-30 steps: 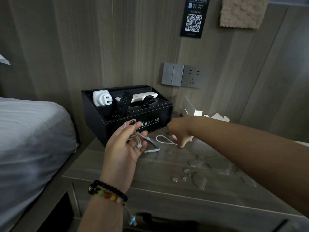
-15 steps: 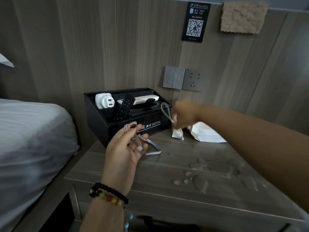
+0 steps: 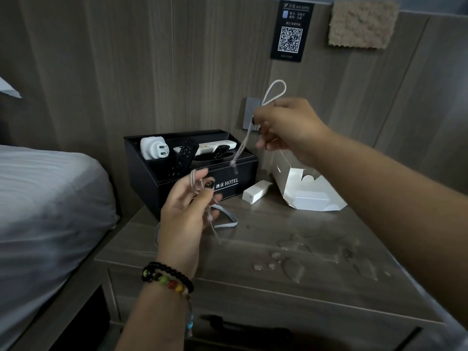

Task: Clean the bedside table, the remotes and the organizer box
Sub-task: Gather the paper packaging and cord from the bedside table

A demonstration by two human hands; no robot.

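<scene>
Right hand (image 3: 286, 127): pinching a white cord (image 3: 274, 91), raised above organizer box (image 3: 192, 183).
Left hand (image 3: 188, 211): fingers curled round cords (image 3: 202, 196).
Tabletop (image 3: 253, 239): water puddles (image 3: 314, 252), open carton (image 3: 306, 191), small white box (image 3: 255, 192).

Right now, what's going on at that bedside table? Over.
Left hand holds cords. Right hand pinches a looped cord, lifted. Organizer box untouched. Water puddles, opened carton on bedside table.

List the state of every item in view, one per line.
Right hand: raised, pinching a white cord off the table.
Left hand: holding more cords.
Organizer box: open-topped, holding a plug and remotes.
Bedside table: wet with water puddles.
Small white box: lying flat.
Paper bag: tipped over.
</scene>
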